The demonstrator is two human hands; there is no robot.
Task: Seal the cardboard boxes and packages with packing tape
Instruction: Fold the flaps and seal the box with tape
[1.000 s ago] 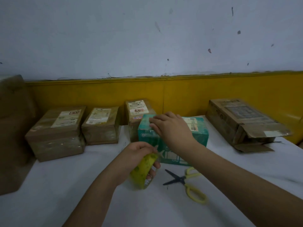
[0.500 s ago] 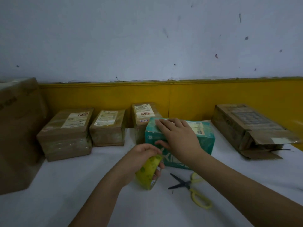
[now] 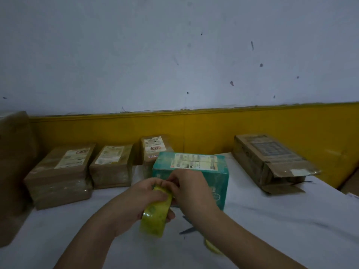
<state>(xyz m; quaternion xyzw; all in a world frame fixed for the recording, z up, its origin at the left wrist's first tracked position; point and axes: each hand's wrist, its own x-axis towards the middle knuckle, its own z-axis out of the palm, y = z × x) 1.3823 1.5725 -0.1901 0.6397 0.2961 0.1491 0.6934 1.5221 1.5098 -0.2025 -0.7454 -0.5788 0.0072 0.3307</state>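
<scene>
- Just in front of the teal box (image 3: 213,171), above the counter (image 3: 272,220), the yellowish tape roll (image 3: 155,218) is held on edge.
- Left hand (image 3: 141,199): fingers curled round the roll.
- Right hand (image 3: 190,189): fingers pinched together at the roll's top edge.
- Scissors (image 3: 187,230) lie partly hidden under the right forearm.
- An open-flapped carton (image 3: 272,162) lies far right.

dim room, pale blue wall (image 3: 174,55) above yellow band (image 3: 213,129).
</scene>
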